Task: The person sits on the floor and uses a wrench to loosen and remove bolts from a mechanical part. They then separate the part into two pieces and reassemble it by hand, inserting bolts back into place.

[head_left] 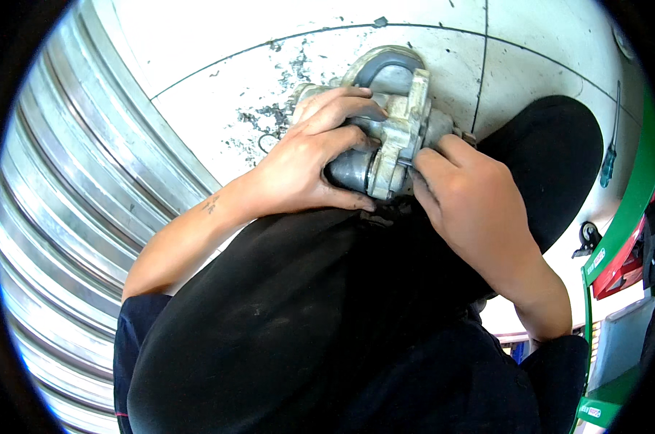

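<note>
A dirty cast-metal part (398, 129) with a round cylindrical body, a flange and a curved rim at its far end rests against my black-clad leg, above the tiled floor. My left hand (317, 145) is wrapped around its left side, fingers over the top and thumb along the near edge. At the flange's right edge my right hand (466, 195) is closed in a pinch. A thin bit of grey metal shows by its fingertips; whether it belongs to the part or is held apart from it is hidden.
Dark crumbs of dirt (259, 119) lie on the white tiles. On the left stands a ribbed metal shutter (81, 181). A screwdriver (608, 163) with a teal handle lies at the far right, near a black caster (589, 235) and a green frame (628, 231).
</note>
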`<action>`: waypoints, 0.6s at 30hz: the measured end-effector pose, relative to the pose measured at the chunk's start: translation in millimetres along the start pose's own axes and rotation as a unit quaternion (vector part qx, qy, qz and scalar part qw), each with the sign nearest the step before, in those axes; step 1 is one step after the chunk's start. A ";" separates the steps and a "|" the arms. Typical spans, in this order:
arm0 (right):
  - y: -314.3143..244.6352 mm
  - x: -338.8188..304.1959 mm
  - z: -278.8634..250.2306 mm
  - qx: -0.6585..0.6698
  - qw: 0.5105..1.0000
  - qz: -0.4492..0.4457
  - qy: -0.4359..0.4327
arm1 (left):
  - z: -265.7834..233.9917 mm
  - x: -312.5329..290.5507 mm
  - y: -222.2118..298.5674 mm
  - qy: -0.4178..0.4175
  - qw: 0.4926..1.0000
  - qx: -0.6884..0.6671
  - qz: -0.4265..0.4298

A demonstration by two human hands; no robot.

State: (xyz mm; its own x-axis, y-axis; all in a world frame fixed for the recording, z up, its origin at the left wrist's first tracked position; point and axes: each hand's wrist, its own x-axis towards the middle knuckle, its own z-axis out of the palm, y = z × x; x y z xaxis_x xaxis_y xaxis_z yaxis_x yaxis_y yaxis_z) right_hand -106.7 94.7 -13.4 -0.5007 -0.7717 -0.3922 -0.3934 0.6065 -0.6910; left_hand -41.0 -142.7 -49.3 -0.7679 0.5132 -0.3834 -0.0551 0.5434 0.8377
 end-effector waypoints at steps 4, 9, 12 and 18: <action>-10.5 3.6 1.5 0.039 0.999 0.006 -0.026 | -1.7 -14.6 -9.8 0.000 0.999 0.039 0.029; -18.0 -2.0 25.0 0.089 0.996 0.021 0.019 | -3.8 -35.4 -14.1 -0.013 0.996 0.087 -0.013; -24.3 -1.9 29.2 0.094 0.994 0.014 0.052 | -1.8 -41.5 -14.1 -0.004 0.997 0.076 -0.031; -26.6 5.9 35.4 0.075 0.994 -0.022 0.072 | 1.4 -52.3 -3.8 0.016 0.994 0.027 -0.109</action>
State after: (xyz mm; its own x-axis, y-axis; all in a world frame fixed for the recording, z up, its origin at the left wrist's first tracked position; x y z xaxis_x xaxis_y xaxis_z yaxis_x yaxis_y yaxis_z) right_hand -71.9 67.3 -18.9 -0.5941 -0.7555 -0.2761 -0.3041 0.5287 -0.7924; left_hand 0.3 -170.7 -33.0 -0.7613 0.3588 -0.5400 -0.1882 0.6748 0.7137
